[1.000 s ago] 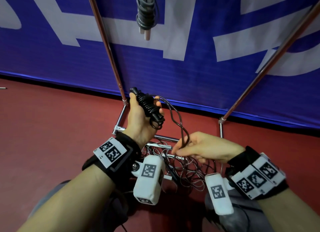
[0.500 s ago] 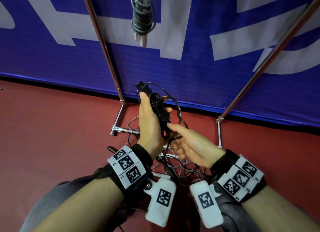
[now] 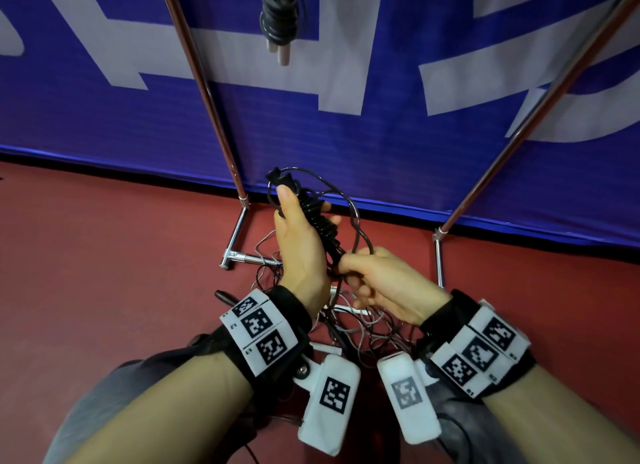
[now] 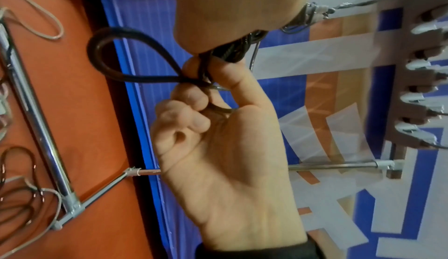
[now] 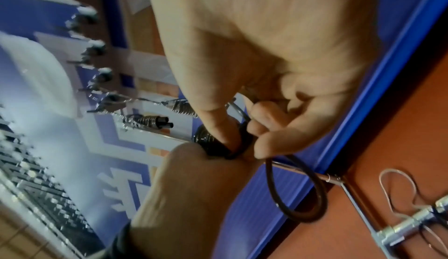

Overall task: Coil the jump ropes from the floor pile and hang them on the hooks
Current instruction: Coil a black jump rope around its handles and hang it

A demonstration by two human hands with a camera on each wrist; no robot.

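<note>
My left hand (image 3: pixel 306 209) holds a black jump rope bundle (image 3: pixel 320 221) upright, thumb along its handles, cord wound round them. My right hand (image 3: pixel 343 268) pinches the loose black cord at the bundle's lower end. A free loop of cord (image 3: pixel 349 200) arcs above both hands. In the left wrist view the right hand (image 4: pixel 201 83) nips the cord where a loop (image 4: pixel 101 52) sticks out. The right wrist view has the same loop (image 5: pixel 303 205) under the black coils (image 5: pixel 208 140). The floor pile of ropes (image 3: pixel 367 325) lies beneath my hands.
A coiled grey rope (image 3: pixel 278 10) hangs above, in front of the blue banner (image 3: pixel 346 134). Two slanted rack poles (image 3: pixel 207 93) (image 3: pixel 540 114) rise from a metal base (image 3: pixel 239 256) on the red floor. A brown hook board (image 4: pixel 412 90) carries several hooks.
My right hand has come up from the floor pile to the lower end of the bundle, bringing the cord. My left hand has turned the bundle more upright.
</note>
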